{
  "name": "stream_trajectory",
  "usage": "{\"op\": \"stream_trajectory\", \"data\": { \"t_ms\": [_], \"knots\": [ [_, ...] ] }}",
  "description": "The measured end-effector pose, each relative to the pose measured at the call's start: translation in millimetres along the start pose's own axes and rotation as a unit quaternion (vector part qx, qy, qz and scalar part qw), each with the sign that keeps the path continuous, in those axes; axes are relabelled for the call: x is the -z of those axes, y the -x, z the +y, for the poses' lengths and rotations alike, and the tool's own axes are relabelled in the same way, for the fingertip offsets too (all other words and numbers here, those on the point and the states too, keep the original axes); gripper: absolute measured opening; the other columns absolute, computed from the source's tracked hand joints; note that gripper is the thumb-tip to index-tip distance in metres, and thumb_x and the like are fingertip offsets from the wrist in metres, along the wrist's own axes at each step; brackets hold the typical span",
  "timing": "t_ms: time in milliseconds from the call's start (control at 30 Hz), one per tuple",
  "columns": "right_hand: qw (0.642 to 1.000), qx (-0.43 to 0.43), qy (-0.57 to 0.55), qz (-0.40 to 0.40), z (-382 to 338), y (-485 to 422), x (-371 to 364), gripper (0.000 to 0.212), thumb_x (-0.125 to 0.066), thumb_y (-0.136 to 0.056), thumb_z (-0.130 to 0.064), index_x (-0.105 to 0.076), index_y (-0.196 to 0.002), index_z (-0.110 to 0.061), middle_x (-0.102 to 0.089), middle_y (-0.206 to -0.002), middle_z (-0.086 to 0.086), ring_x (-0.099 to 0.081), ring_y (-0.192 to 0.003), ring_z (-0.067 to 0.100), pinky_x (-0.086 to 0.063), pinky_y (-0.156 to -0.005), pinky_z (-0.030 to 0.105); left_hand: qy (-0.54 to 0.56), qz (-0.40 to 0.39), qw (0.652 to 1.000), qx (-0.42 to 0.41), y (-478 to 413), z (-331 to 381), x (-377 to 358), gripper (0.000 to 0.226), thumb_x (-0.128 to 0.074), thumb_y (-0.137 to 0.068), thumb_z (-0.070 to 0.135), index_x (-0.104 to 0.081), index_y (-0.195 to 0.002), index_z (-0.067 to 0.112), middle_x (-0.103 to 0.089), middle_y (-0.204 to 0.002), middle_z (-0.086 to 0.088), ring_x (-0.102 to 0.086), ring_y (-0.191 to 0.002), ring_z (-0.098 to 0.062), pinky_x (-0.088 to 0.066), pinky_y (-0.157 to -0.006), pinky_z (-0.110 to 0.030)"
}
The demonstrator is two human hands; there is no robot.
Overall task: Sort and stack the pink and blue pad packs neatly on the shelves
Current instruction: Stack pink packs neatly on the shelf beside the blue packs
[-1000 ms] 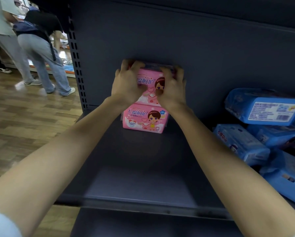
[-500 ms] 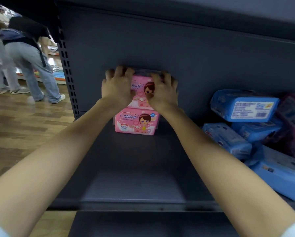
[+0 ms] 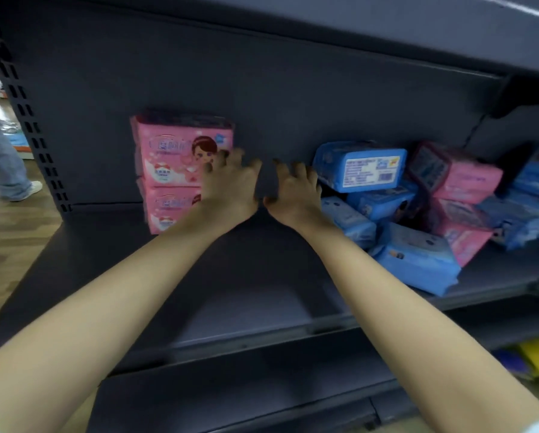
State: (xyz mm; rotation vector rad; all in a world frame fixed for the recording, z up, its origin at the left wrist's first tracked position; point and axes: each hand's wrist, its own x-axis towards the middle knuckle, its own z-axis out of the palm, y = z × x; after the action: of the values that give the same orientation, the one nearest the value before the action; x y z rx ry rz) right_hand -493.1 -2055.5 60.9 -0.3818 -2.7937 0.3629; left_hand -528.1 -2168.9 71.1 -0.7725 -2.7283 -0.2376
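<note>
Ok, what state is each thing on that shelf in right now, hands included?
Pink stack: two packs, one on the other, upright, fronts facing out.
Mixed pile: blue and pink packs jumbled, unsorted.
Left hand: open, empty, by the stack.
Right hand: open, empty, near the pile.

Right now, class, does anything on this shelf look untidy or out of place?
Yes. At the right of the shelf, blue packs and pink packs lie mixed and tilted in a heap, unlike the pink stack standing squarely at the left.

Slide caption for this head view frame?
Left hand and right hand, both empty, between a two-high pink stack and a jumbled blue-and-pink pile on the shelf.
</note>
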Motion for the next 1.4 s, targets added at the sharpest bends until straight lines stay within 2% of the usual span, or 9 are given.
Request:
{"op": "stream_trajectory", "data": {
  "t_ms": [133,300,467,600,700,833,1000,1167,1400],
  "knots": [
    [0.999,-0.025,0.016,-0.020,35,18,8,0.066,-0.058,-0.089,-0.028,-0.025,-0.145,-0.018,-0.026,-0.143,0.016,-0.022,-0.132,0.039,-0.030,-0.107,0.043,0.043,-0.074,0.996,-0.012,-3,25,-19,0.061,-0.060,-0.086,0.031,-0.034,-0.140,0.020,-0.027,-0.143,-0.013,-0.029,-0.130,-0.035,-0.034,-0.104,-0.048],
    [0.996,-0.065,0.056,-0.026,75,35,21,0.061,-0.055,-0.091,-0.027,-0.027,-0.144,-0.019,-0.029,-0.143,0.013,-0.025,-0.132,0.037,-0.032,-0.107,0.045,0.066,-0.134,0.988,-0.047,-5,66,-37,0.055,-0.058,-0.087,0.032,-0.038,-0.137,0.022,-0.033,-0.139,-0.011,-0.033,-0.126,-0.034,-0.035,-0.099,-0.046],
    [0.990,-0.116,0.073,-0.041,121,47,40,0.060,-0.053,-0.093,-0.031,-0.026,-0.145,-0.020,-0.024,-0.149,0.011,-0.018,-0.138,0.034,-0.029,-0.108,0.045,0.083,-0.139,0.983,-0.089,-18,115,-40,0.054,-0.060,-0.087,0.033,-0.038,-0.135,0.020,-0.036,-0.133,-0.011,-0.037,-0.123,-0.033,-0.040,-0.094,-0.042],
    [0.988,-0.136,0.077,-0.016,159,53,56,0.054,-0.054,-0.090,-0.029,-0.037,-0.140,-0.017,-0.035,-0.142,0.012,-0.027,-0.132,0.036,-0.035,-0.104,0.042,0.093,-0.139,0.978,-0.124,-31,154,-44,0.048,-0.061,-0.085,0.032,-0.044,-0.128,0.018,-0.037,-0.131,-0.011,-0.040,-0.121,-0.033,-0.041,-0.093,-0.042],
    [0.988,-0.138,0.069,0.006,191,53,69,0.046,-0.054,-0.089,-0.024,-0.044,-0.133,-0.014,-0.042,-0.133,0.013,-0.034,-0.126,0.036,-0.041,-0.096,0.040,0.099,-0.133,0.976,-0.139,-41,187,-48,0.052,-0.060,-0.086,0.030,-0.042,-0.134,0.018,-0.037,-0.133,-0.012,-0.040,-0.121,-0.034,-0.043,-0.094,-0.043],
    [0.990,-0.125,0.062,0.015,229,45,88,0.048,-0.053,-0.090,-0.026,-0.043,-0.136,-0.014,-0.043,-0.133,0.015,-0.033,-0.125,0.037,-0.040,-0.098,0.046,0.088,-0.117,0.980,-0.136,-57,229,-48,0.054,-0.061,-0.086,0.029,-0.042,-0.135,0.018,-0.038,-0.132,-0.014,-0.041,-0.119,-0.035,-0.045,-0.091,-0.045],
    [0.992,-0.108,0.060,0.022,276,36,107,0.050,-0.053,-0.089,-0.028,-0.042,-0.136,-0.015,-0.043,-0.134,0.013,-0.032,-0.127,0.036,-0.038,-0.101,0.043,0.087,-0.098,0.984,-0.123,-73,273,-56,0.052,-0.060,-0.085,0.032,-0.045,-0.132,0.015,-0.039,-0.135,-0.013,-0.040,-0.122,-0.035,-0.044,-0.095,-0.046],
    [0.993,-0.109,0.042,0.015,327,29,119,0.050,-0.054,-0.089,-0.025,-0.043,-0.136,-0.017,-0.042,-0.135,0.013,-0.033,-0.127,0.035,-0.041,-0.100,0.043,0.106,-0.097,0.985,-0.096,-89,308,-62,0.052,-0.061,-0.084,0.037,-0.046,-0.130,0.018,-0.042,-0.129,-0.014,-0.044,-0.120,-0.034,-0.044,-0.095,-0.044],
    [0.992,-0.124,-0.009,0.009,373,10,123,0.039,-0.052,-0.084,-0.035,-0.051,-0.119,-0.017,-0.054,-0.118,0.010,-0.041,-0.121,0.033,-0.042,-0.097,0.048,0.130,-0.088,0.987,-0.025,-112,325,-62,0.055,-0.064,-0.080,0.041,-0.044,-0.128,0.020,-0.045,-0.122,-0.012,-0.048,-0.113,-0.033,-0.047,-0.088,-0.043]
  ]
}}
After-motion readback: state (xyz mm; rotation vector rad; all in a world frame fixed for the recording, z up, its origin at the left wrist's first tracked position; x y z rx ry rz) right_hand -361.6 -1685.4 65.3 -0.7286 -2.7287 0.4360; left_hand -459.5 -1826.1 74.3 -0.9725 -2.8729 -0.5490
